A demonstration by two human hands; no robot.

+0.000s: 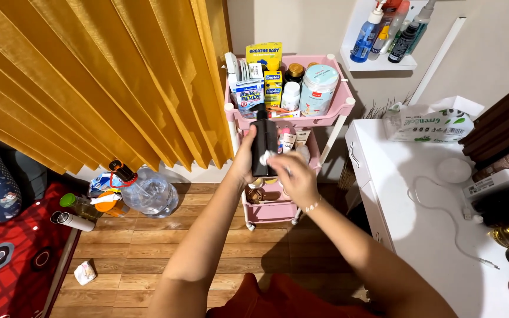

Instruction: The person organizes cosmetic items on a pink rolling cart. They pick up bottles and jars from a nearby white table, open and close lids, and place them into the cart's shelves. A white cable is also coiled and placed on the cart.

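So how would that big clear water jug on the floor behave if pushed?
The water jug lies tilted on its side, so its round body would probably roll. It looks mostly empty, so likely light. Clear thin walls suggest it may flex rather than crack.

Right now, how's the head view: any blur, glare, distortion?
Head view: wide-angle bend, so the orange curtain and white table splay outward. The right hand is slightly motion-blurred against the black bottle held by the left hand. Lighting is even and warm, with soft shadow under the pink cart; the white tabletop is bright, with faint detail.
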